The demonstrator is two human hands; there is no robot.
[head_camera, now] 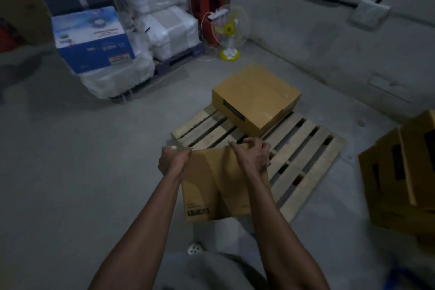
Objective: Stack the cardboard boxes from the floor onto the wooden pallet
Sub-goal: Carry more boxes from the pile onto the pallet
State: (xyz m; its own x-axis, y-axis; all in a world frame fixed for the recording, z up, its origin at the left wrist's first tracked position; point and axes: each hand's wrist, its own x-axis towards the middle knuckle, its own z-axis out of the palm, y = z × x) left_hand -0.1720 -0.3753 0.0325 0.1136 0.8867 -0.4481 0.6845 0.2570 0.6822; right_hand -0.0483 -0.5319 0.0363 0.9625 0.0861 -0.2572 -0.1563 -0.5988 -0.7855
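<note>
I hold a brown cardboard box [211, 186] in the air over the near left corner of the wooden pallet [303, 148]. My left hand [173, 160] grips its far left corner and my right hand [253, 155] grips its far edge. A second cardboard box [256, 96] lies flat on the far end of the pallet. Several more cardboard boxes [404, 179] are piled on the floor at the right edge.
A small yellow-and-white fan [229, 30] stands on the floor beyond the pallet, by a red stool [207, 2]. At the back left a dark pallet carries plastic-wrapped white bundles [164, 19] and a blue-and-white carton [91, 37]. A grey wall [329, 30] runs along the right.
</note>
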